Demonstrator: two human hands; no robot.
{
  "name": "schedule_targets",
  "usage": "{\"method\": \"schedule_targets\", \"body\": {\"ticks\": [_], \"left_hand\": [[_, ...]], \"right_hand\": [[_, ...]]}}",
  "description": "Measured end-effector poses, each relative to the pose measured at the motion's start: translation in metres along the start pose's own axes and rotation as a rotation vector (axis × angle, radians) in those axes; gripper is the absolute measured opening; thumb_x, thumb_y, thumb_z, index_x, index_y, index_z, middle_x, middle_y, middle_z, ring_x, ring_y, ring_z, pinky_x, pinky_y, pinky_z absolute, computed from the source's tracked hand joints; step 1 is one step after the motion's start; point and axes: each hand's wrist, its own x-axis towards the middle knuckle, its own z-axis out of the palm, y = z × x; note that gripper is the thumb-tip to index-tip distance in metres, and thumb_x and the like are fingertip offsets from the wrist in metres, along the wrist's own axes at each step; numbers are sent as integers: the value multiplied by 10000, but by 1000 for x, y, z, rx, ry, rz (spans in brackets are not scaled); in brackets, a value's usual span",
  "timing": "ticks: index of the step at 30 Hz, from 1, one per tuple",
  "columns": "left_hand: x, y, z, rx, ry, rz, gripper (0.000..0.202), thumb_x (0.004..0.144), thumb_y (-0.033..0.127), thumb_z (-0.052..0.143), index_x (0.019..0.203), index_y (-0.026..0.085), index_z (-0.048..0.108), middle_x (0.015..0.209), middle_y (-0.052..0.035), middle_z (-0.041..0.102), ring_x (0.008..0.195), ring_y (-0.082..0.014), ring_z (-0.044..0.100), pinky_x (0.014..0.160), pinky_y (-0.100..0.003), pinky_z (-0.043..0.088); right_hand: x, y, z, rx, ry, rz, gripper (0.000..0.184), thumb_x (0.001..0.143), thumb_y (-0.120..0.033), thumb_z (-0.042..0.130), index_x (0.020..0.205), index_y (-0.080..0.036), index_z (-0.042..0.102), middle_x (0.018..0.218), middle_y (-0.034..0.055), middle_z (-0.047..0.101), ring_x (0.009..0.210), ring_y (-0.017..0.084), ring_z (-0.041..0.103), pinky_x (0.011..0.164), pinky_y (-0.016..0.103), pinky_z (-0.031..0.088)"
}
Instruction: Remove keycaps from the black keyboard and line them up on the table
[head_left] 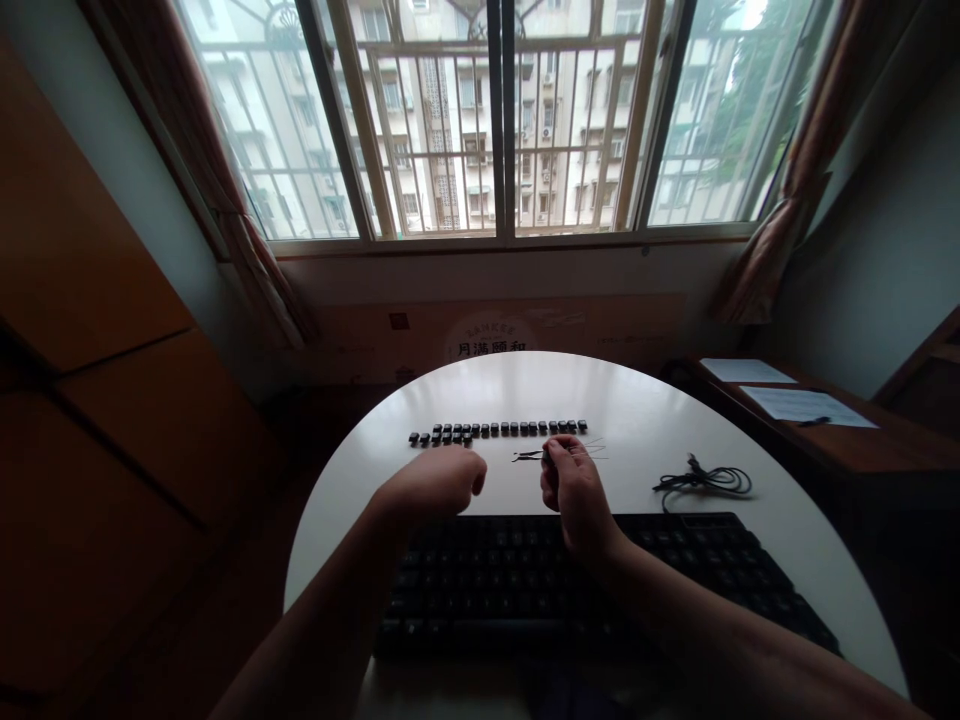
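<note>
My right hand (571, 480) is closed, pinching a keycap puller (529, 456) above the table. Dark prongs stick out to the left of the fingers and thin wire loops to the right. My left hand (439, 478) is curled with its knuckles up, just in front of the keycaps; its fingertips are hidden, so what it holds, if anything, does not show. Beyond the hands, several black keycaps (504, 429) stand in a long row with a shorter row at its left. Below both hands lies a black keyboard (510, 580), partly covered by my forearms.
All this is on a round white table (337, 540). A coiled black cable (705, 480) lies behind the keyboard's right end. To the right, a brown desk (892, 440) bears papers (806, 405) and a pen (815, 421). A barred window (499, 130) is ahead.
</note>
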Motion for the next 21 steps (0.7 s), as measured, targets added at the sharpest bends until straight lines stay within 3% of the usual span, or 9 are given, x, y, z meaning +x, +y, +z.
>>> {"method": "schedule_targets", "body": {"ticks": [8,11,15,18,21], "left_hand": [[0,24,4,118,-105,21,146,748,101,540,729,187,657,743,-69,686,602,-187,585,575,-285,441],[2,26,9,103,-99,11,108,751,130,560,715,181,649,723,-73,678,588,-181,576,582,-287,460],[5,24,14,107,-100,27,104,748,154,561,727,180,659,742,-76,683,622,-187,590,592,-282,474],[8,20,16,130,-104,51,134,770,159,536,769,179,669,794,-80,699,643,-189,598,595,-282,468],[11,18,17,109,-100,53,168,815,193,512,780,178,676,823,-85,712,655,-193,605,610,-289,464]], "right_hand": [[-10,-9,-1,-129,-74,-280,279,872,-476,612,939,-238,481,655,-54,450,478,82,384,416,203,315],[-21,-33,2,-255,-131,-468,277,907,-505,587,959,-244,511,739,-20,523,524,95,446,471,237,377],[-37,-80,3,-300,-146,-670,341,906,-587,574,944,-250,533,773,6,580,526,106,487,461,250,361],[-41,-100,-5,-334,-228,-667,385,878,-631,586,915,-248,557,706,4,575,513,117,497,447,249,350],[-37,-91,-17,-413,-375,-509,422,870,-649,581,856,-227,559,597,-18,532,459,109,461,438,241,345]]}}
